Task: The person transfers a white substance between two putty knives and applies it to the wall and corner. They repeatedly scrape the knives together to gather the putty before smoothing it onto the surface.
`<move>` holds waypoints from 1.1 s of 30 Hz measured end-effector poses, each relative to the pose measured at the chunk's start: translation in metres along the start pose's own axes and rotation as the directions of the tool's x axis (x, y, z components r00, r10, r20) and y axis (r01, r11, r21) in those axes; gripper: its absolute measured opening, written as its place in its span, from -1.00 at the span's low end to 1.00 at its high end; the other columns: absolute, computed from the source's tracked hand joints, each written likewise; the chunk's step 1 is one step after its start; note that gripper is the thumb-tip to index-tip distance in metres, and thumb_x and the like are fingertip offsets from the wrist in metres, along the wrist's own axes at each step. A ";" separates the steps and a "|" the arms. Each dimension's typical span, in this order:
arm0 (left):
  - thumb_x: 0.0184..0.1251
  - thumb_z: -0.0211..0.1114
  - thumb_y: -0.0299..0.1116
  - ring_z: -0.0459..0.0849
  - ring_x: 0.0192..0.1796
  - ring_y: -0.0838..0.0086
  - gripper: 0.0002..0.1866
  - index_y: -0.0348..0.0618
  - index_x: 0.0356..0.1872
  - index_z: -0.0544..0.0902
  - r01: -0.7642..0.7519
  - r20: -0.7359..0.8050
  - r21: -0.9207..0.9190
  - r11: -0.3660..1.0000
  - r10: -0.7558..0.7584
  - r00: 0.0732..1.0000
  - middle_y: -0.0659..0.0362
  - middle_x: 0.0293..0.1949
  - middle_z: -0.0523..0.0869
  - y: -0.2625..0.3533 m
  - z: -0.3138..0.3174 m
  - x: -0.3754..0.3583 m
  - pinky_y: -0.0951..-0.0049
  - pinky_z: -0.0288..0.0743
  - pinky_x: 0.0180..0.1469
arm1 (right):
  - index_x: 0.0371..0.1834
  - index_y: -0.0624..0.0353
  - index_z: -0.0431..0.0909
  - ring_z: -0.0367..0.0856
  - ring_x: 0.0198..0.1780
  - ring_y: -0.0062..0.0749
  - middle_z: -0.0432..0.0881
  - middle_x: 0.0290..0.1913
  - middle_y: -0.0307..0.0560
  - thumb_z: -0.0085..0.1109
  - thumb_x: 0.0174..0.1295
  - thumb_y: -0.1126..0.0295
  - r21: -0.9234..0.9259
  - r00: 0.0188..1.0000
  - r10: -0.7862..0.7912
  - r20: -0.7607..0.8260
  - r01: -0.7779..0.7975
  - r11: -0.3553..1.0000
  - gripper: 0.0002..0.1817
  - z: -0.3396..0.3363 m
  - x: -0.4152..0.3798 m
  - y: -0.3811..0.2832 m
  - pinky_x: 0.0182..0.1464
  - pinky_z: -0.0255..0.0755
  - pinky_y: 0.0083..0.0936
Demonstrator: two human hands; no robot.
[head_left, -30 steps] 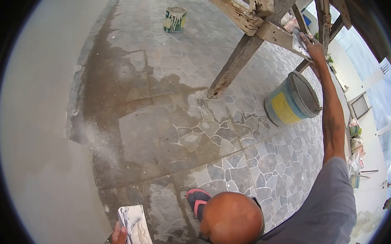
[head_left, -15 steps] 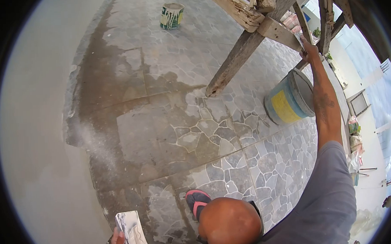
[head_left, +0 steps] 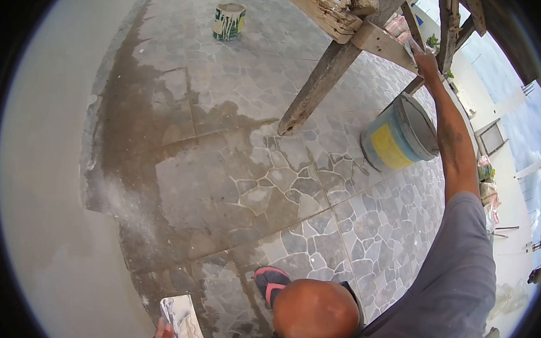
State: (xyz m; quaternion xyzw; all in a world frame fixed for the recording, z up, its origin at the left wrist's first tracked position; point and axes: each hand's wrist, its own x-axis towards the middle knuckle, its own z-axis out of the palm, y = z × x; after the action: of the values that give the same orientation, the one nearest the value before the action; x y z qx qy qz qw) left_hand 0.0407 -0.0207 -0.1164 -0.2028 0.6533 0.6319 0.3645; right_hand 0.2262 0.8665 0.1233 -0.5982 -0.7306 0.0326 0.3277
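My left hand (head_left: pixel 163 335), at the bottom left near the pale wall, grips a small flat putty board (head_left: pixel 184 324) smeared with white paste. Its fingers wrap round the board's left edge. Stretched out to the upper right, my right hand (head_left: pixel 426 63) is closed beside the weathered wooden scaffold (head_left: pixel 388 46). A thin greyish edge shows at its fingertips, too small to identify. Below that hand, a blue-grey bucket (head_left: pixel 389 142) with a yellow patch stands on the floor.
A paint-streaked can (head_left: pixel 228 22) stands at the back. One scaffold leg (head_left: pixel 315 87) meets the stone-patterned floor (head_left: pixel 368 225). My bent knee (head_left: pixel 316 313) and sandalled foot (head_left: pixel 271 283) are at the bottom. The wall (head_left: pixel 51 194) runs along the left, beside damp, dusty flooring.
The view has shifted slightly, so the can, scaffold leg and bucket appear a little further left. My right hand has moved slightly up and left; my left hand still holds the board.
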 end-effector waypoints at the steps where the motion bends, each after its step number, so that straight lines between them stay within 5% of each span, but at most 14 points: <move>1: 0.45 0.17 -0.27 0.70 -0.04 0.44 -0.48 -0.19 0.37 0.36 -0.012 0.010 0.016 1.000 0.012 1.000 0.12 0.05 0.66 -0.005 -0.007 0.005 0.44 0.65 -0.08 | 0.34 0.55 0.32 0.73 -0.28 -0.10 0.67 -0.08 0.39 0.07 -0.01 -0.56 -0.041 0.992 -0.087 -0.096 0.084 0.996 0.25 0.004 0.007 0.008 -0.19 0.54 -0.34; 4: 0.46 0.16 -0.27 0.70 -0.04 0.45 -0.49 -0.19 0.37 0.37 -0.042 0.026 0.038 0.998 0.041 0.999 0.13 0.04 0.66 -0.016 -0.021 0.015 0.44 0.65 -0.08 | 0.30 0.46 0.41 0.70 -0.35 -0.14 0.68 -0.13 0.34 0.09 -0.03 -0.57 -0.110 0.947 -0.233 -0.221 0.213 0.971 0.20 0.016 0.023 0.026 -0.25 0.53 -0.36; 12: 0.48 0.15 -0.26 0.70 -0.08 0.48 -0.55 -0.18 0.32 0.41 -0.057 0.065 0.036 0.998 0.055 0.996 0.15 0.00 0.67 -0.009 -0.012 0.008 0.47 0.64 -0.11 | -0.13 0.31 0.67 0.43 -0.70 -0.37 0.55 -0.61 -0.08 0.14 0.11 -0.44 0.013 0.956 -0.275 -0.102 0.277 0.961 -0.15 -0.003 -0.030 0.002 -0.59 0.30 -0.38; 15: 0.49 0.15 -0.26 0.70 -0.08 0.48 -0.56 -0.18 0.30 0.42 -0.035 0.197 -0.066 0.997 0.047 0.979 0.16 -0.01 0.67 0.012 0.007 -0.011 0.47 0.64 -0.11 | -0.24 0.28 0.67 0.43 -0.68 -0.36 0.54 -0.62 -0.07 0.12 0.15 -0.43 0.031 0.947 -0.315 -0.060 0.317 0.948 -0.19 -0.005 -0.033 0.004 -0.57 0.29 -0.36; 21: 0.47 0.14 -0.28 0.71 -0.07 0.47 -0.54 -0.20 0.32 0.41 -0.112 0.071 0.017 0.994 0.110 0.991 0.14 0.00 0.67 -0.013 -0.018 0.003 0.45 0.65 -0.10 | -0.11 0.29 0.68 0.53 -0.53 -0.28 0.60 -0.51 0.05 0.08 0.16 -0.44 0.031 0.939 -0.339 0.057 0.338 0.941 -0.15 -0.014 -0.048 0.007 -0.41 0.40 -0.31; 24: 0.47 0.13 -0.29 0.71 -0.07 0.45 -0.53 -0.21 0.34 0.39 -0.098 0.045 0.003 0.995 0.098 0.994 0.12 0.02 0.67 -0.005 -0.011 -0.007 0.45 0.65 -0.09 | 0.03 0.20 0.66 0.58 -0.25 -0.14 0.69 -0.27 0.09 -0.02 0.23 -0.43 -0.018 0.944 -0.305 0.123 0.309 0.951 -0.18 -0.016 -0.055 0.008 -0.03 0.42 -0.26; 27: 0.46 0.12 -0.30 0.71 -0.06 0.44 -0.51 -0.22 0.36 0.37 -0.088 0.207 -0.081 0.993 0.103 0.973 0.11 0.02 0.67 0.009 -0.006 -0.020 0.45 0.64 -0.09 | 0.01 0.22 0.68 0.50 -0.42 -0.29 0.63 -0.38 0.02 0.02 0.21 -0.43 0.069 0.896 -0.441 0.047 0.438 0.896 -0.16 -0.022 -0.081 0.007 -0.27 0.42 -0.30; 30: 0.48 0.10 -0.30 0.70 -0.07 0.45 -0.51 -0.23 0.37 0.36 -0.088 0.254 -0.081 0.993 0.106 0.961 0.11 0.03 0.67 0.012 -0.007 -0.022 0.46 0.64 -0.11 | -0.02 0.33 0.67 0.55 -0.38 -0.26 0.64 -0.38 0.08 0.10 0.13 -0.46 0.074 0.951 -0.260 0.167 0.251 0.965 -0.09 -0.034 -0.099 0.004 -0.27 0.45 -0.27; 33: 0.50 0.07 -0.30 0.70 -0.09 0.48 -0.52 -0.23 0.37 0.36 -0.076 0.137 -0.078 0.994 0.086 0.987 0.12 0.03 0.67 0.009 -0.010 -0.025 0.48 0.64 -0.13 | -0.02 0.36 0.68 0.53 -0.44 -0.32 0.62 -0.42 0.04 0.13 0.11 -0.45 0.033 0.934 -0.091 0.346 0.085 0.996 -0.08 -0.056 -0.126 0.000 -0.38 0.41 -0.30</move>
State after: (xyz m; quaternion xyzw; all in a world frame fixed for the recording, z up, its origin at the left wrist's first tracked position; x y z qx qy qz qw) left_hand 0.0482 -0.0340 -0.0931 -0.1442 0.6104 0.6822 0.3760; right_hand 0.2639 0.7344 0.1119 -0.5467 -0.8027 0.1294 0.2002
